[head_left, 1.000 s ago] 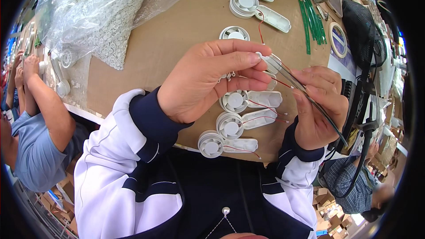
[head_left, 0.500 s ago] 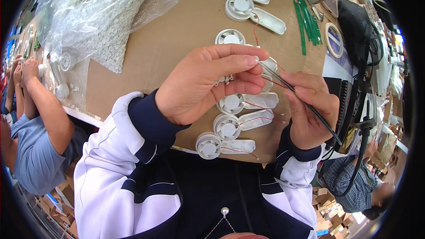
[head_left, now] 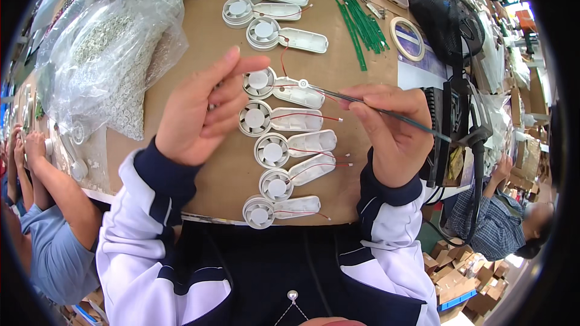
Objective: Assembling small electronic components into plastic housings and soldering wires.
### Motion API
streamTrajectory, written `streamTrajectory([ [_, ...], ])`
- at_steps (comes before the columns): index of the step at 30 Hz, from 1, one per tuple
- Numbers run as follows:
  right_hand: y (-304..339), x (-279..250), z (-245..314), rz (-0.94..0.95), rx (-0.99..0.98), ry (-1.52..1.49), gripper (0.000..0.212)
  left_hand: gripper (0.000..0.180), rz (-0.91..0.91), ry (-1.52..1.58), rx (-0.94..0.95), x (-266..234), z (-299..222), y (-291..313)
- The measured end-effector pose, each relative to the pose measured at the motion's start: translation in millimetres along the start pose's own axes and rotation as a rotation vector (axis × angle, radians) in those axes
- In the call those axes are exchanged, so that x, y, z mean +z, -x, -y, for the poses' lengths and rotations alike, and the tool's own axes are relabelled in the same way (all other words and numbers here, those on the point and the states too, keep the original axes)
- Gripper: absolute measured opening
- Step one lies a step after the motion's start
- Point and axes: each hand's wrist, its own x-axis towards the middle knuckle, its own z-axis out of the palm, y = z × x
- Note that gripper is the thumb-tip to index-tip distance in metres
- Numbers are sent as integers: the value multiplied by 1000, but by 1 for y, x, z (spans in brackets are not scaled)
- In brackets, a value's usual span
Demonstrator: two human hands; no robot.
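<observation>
My right hand point(head_left: 399, 139) pinches dark metal tweezers point(head_left: 338, 95). At their tip sits a small white ring-shaped plastic part point(head_left: 303, 84), over the white handle shell point(head_left: 299, 98) of a small fan point(head_left: 258, 81). Left of that fan is my left hand point(head_left: 202, 115), its thumb and index finger stretched out and the other fingers curled in. Small white plastic parts showed in that palm a moment ago; the fingers now mostly hide them. Several similar open fans, with round heads and thin red wires, lie in a column below, such as this fan point(head_left: 272, 150).
A clear plastic bag point(head_left: 109, 54) of small white rings lies at the left. More fans point(head_left: 263, 31), green strips point(head_left: 362, 27), a tape roll point(head_left: 407, 38) and a black mesh pouch point(head_left: 444, 18) are farther back. A black device with cables point(head_left: 438, 139) stands right. People sit at both sides.
My hands have drawn apart, the left one moving left. The small white ring now shows at the tweezers' tip. The view has shifted, so the table's things appear farther left.
</observation>
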Motion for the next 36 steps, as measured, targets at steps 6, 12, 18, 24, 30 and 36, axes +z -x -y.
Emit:
streamTrajectory([
  [6,-6,-6,-7,56,104,46,20,23,-245,-1095,481,-5,-4,-33],
  [12,-16,-11,-2,120,206,106,19,21,-156,-1474,688,-15,5,-31],
  [18,-39,3,-3,350,36,354,16,22,-97,-1594,738,-24,4,-27],
  [24,-32,2,-19,379,14,472,12,21,-120,-1623,691,-28,4,-29],
  [30,-28,4,-27,362,24,551,10,19,-108,-1652,654,-28,3,-31],
  [36,-28,6,-31,365,26,605,11,19,-113,-1659,644,-29,4,-32],
])
